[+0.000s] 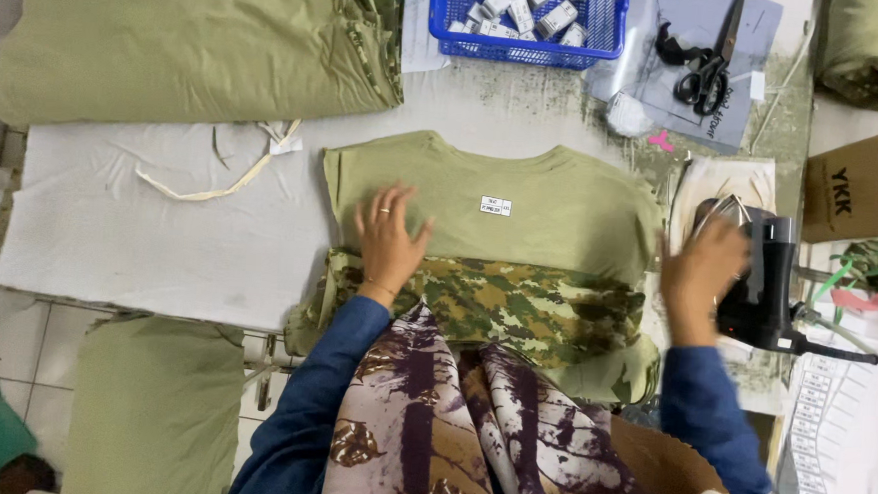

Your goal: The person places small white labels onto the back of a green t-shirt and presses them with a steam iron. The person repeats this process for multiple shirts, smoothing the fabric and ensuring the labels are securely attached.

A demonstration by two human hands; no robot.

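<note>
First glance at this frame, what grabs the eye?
The olive shirt spread flat mid-table, its camouflage part at the near edge, with the left hand pressed open on it. At the right edge, the right hand rests against a black iron. A blue basket of small boxes sits top centre, scissors beside it.

A blue plastic basket [527, 21] of small grey-white boxes sat at the far edge of the worktop [140, 221]. To its right, black scissors [707, 61] lay on a grey sheet. A big stack of folded olive cloth [180, 38] filled the far left, with a pale strip of tape [217, 180] trailing just near it. A brown cardboard box [848, 188] stood at the right edge, and another olive bundle [155, 413] lay below the worktop at near left.
</note>
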